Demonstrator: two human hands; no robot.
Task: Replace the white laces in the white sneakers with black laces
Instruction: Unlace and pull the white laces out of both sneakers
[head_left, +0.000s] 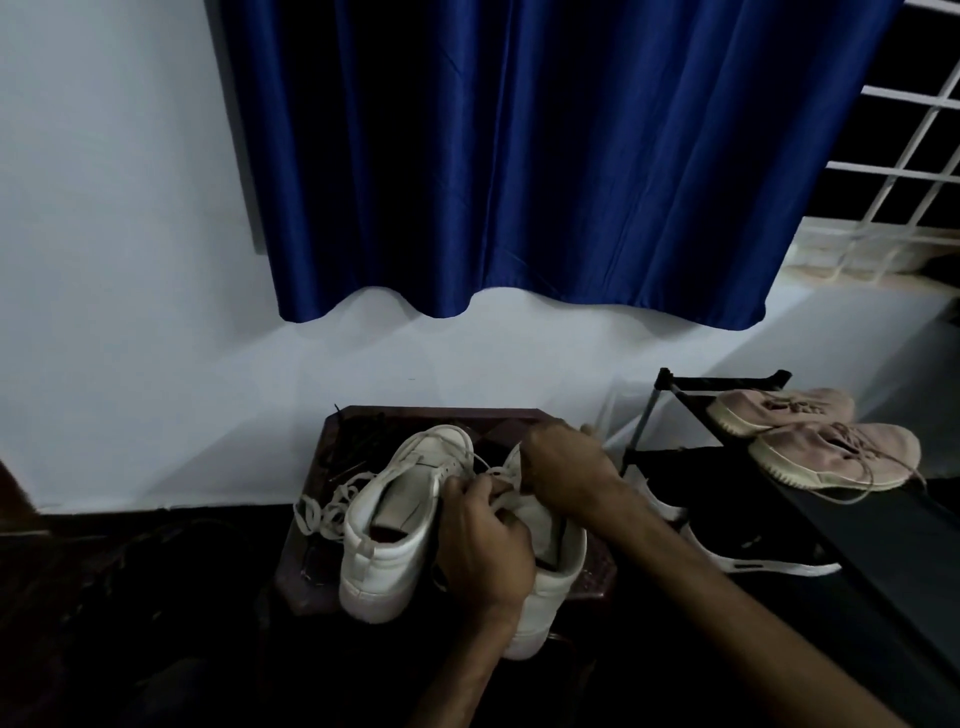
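Observation:
Two white sneakers stand on a small dark stool. The left sneaker has no lace in its eyelets; a loose white lace lies piled beside it on the left. Black laces lie in a dark tangle at the stool's back left corner. My left hand pinches a white lace over the right sneaker. My right hand grips the front of that sneaker, and both hands hide most of it.
A black shoe rack stands to the right with a pair of pink sneakers on top and a black sneaker with white trim lower down. A blue curtain hangs on the wall behind. The floor is dark.

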